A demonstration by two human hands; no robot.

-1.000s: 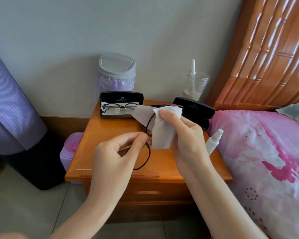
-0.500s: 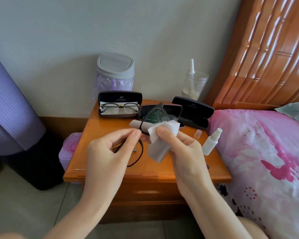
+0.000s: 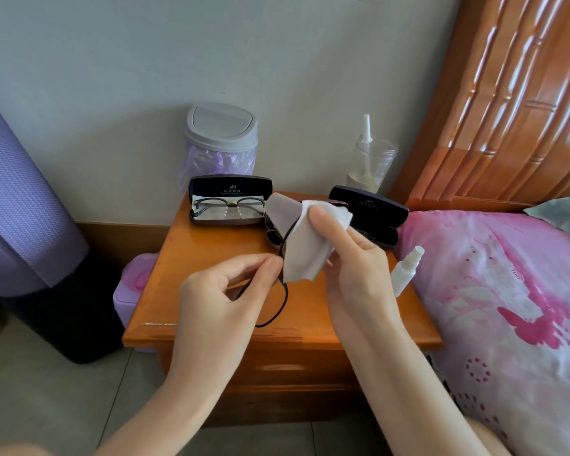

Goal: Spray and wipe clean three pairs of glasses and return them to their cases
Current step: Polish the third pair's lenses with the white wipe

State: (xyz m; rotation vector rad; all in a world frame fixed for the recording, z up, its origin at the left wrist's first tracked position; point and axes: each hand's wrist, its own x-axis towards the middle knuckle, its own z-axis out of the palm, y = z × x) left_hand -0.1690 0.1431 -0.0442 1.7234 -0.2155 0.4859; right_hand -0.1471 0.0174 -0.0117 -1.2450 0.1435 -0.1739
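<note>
Two hands — left hand [image 3: 224,291] pinching glasses [image 3: 278,291], right hand [image 3: 349,258] pinching cloth [image 3: 305,245]

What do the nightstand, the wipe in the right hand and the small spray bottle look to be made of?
Nightstand: wood under glossy orange varnish, going by its sheen and reflections. Wipe: soft white cloth or tissue, matte, creased and draping; which one is unclear. Small spray bottle: probably white, slightly translucent plastic.

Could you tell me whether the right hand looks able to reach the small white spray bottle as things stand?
Probably yes: the spray bottle stands just beside the right hand with nothing between, but that hand holds the wipe and would need to free its fingers.
</note>
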